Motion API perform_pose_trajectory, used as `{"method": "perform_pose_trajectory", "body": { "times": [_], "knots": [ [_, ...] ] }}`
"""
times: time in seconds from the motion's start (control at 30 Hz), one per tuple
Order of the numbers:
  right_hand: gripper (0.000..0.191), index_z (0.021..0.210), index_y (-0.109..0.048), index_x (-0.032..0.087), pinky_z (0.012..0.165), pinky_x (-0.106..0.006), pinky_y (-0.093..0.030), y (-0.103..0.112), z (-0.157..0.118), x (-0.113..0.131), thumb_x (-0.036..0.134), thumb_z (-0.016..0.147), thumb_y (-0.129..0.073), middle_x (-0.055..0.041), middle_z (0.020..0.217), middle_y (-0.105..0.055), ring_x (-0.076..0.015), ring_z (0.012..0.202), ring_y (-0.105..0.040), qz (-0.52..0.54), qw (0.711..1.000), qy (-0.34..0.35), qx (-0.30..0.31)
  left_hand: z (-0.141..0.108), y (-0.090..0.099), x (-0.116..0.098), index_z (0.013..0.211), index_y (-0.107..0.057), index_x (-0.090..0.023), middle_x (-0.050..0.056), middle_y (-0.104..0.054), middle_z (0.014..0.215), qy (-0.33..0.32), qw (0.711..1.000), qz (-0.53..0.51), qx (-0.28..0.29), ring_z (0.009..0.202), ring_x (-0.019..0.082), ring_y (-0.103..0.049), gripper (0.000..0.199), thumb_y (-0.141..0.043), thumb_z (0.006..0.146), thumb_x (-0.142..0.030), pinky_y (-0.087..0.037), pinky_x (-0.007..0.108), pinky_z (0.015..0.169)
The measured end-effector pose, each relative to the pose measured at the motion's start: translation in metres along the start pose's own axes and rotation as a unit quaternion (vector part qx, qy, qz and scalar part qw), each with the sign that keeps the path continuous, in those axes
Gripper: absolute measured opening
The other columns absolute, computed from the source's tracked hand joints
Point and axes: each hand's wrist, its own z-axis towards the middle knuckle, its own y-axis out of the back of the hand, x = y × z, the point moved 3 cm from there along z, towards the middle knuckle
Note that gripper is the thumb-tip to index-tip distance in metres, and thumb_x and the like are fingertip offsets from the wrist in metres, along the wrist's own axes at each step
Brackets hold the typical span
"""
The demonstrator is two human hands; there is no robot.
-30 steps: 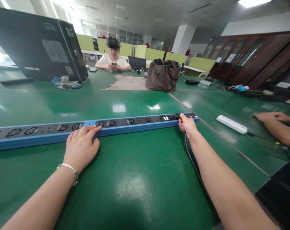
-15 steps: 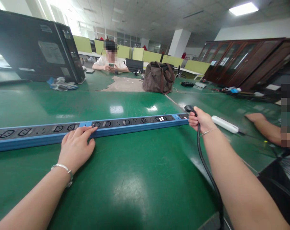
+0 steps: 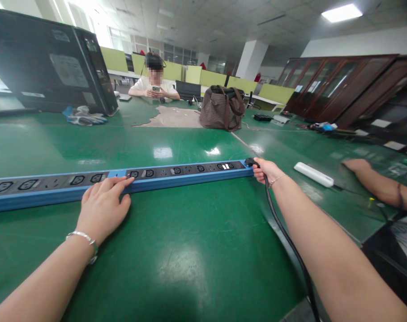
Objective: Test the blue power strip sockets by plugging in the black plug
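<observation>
A long blue power strip [image 3: 190,179] with black sockets along its top lies across the green table [image 3: 190,232]. On its left half rests my left hand [image 3: 104,201], fingers stretched over the top and holding nothing. My right hand [image 3: 265,170] is closed around a black power plug [image 3: 252,162] at the strip's right end. From this hand the plug's black cable [image 3: 285,232] runs down to the lower right. Whether the plug's face touches the strip, I cannot tell; the strip's end is hidden behind plug and hand.
A white power strip [image 3: 313,174] lies to the right, near another person's arm [image 3: 374,179]. Farther back are a brown bag [image 3: 220,109], gloves [image 3: 84,117] and a black computer case [image 3: 52,67]. A person holding a phone [image 3: 155,91] sits across the table.
My right hand has moved left and slightly down with the plug, bringing it to the strip's right end. My left hand stays on the strip.
</observation>
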Motion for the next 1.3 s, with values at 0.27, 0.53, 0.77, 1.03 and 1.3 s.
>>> {"method": "perform_pose_trajectory", "body": {
  "times": [0.27, 0.53, 0.77, 1.03, 1.3],
  "knots": [
    [0.043, 0.063, -0.035, 0.02, 0.029, -0.015, -0.015, -0.001, -0.004, -0.005, 0.042, 0.099, -0.027, 0.0105, 0.037, -0.026, -0.0031, 0.026, -0.022, -0.023, 1.0, 0.013, -0.015, 0.001, -0.002, 0.002, 0.129, -0.054, -0.024, 0.005, -0.054, 0.131, -0.005, 1.0, 0.002, -0.005, 0.12, 0.028, -0.048, 0.048, -0.029, 0.089, -0.034, -0.033, 0.049, 0.107],
    [0.043, 0.064, -0.035, 0.02, 0.031, -0.016, -0.014, -0.001, -0.002, 0.004, 0.042, 0.099, -0.024, 0.0105, 0.037, -0.023, -0.0032, 0.026, -0.022, -0.104, 0.994, -0.019, -0.013, 0.001, -0.006, 0.003, 0.127, -0.056, -0.023, 0.007, -0.056, 0.128, -0.021, 0.999, 0.016, -0.029, 0.118, 0.028, -0.05, 0.048, -0.03, 0.088, -0.034, -0.035, 0.048, 0.105],
    [0.043, 0.064, -0.034, 0.02, 0.032, -0.017, -0.015, -0.003, -0.006, 0.005, 0.043, 0.099, -0.023, 0.01, 0.038, -0.024, -0.0031, 0.026, -0.022, -0.17, 0.984, -0.012, -0.051, 0.0, -0.004, 0.002, 0.128, -0.056, -0.022, 0.007, -0.055, 0.129, -0.017, 0.999, 0.015, -0.026, 0.119, 0.027, -0.05, 0.049, -0.029, 0.088, -0.036, -0.034, 0.047, 0.106],
    [0.043, 0.064, -0.035, 0.021, 0.03, -0.017, -0.015, 0.002, -0.002, 0.008, 0.046, 0.097, -0.025, 0.0095, 0.039, -0.025, -0.0041, 0.027, -0.022, -0.195, 0.98, -0.031, -0.027, 0.0, -0.003, 0.001, 0.129, -0.054, -0.023, 0.007, -0.054, 0.131, -0.01, 1.0, 0.018, -0.009, 0.12, 0.027, -0.048, 0.049, -0.028, 0.089, -0.036, -0.032, 0.047, 0.107],
    [0.043, 0.064, -0.035, 0.021, 0.03, -0.016, -0.015, 0.0, -0.004, 0.007, 0.046, 0.097, -0.026, 0.0093, 0.039, -0.026, -0.0038, 0.026, -0.022, -0.184, 0.982, -0.023, -0.038, 0.0, -0.002, 0.001, 0.128, -0.055, -0.021, 0.009, -0.055, 0.13, -0.013, 1.0, 0.014, -0.012, 0.121, 0.026, -0.048, 0.049, -0.029, 0.089, -0.036, -0.032, 0.046, 0.108]
  ]
}}
